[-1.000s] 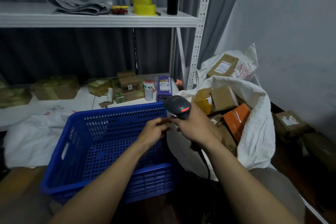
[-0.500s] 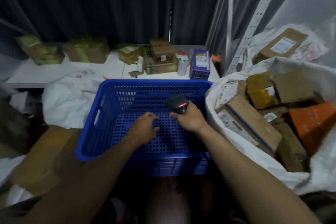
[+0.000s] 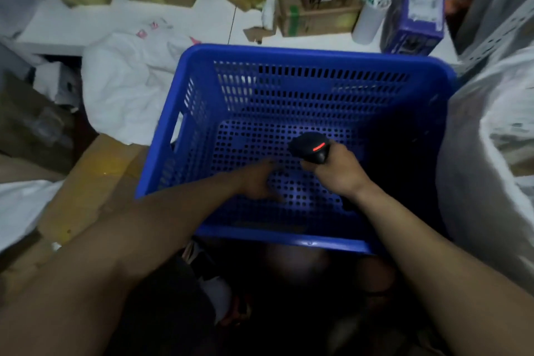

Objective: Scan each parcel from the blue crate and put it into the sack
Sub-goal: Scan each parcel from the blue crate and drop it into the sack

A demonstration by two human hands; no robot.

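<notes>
The blue crate fills the middle of the view, and I see no parcel on its perforated floor. My right hand is inside the crate and grips a black barcode scanner with a red light on its head. My left hand is also low inside the crate, fingers spread and relaxed, holding nothing, just left of the scanner. The white sack bulges against the crate's right side; its contents are mostly out of view.
A low white shelf behind the crate carries several cardboard boxes, a white cup and a purple box. Crumpled white sacking and flat cardboard lie left of the crate.
My view has tilted down and closer over the crate. Both hands have dropped deeper into it, the left hand's fingers spreading. The scanner stays in my right hand.
</notes>
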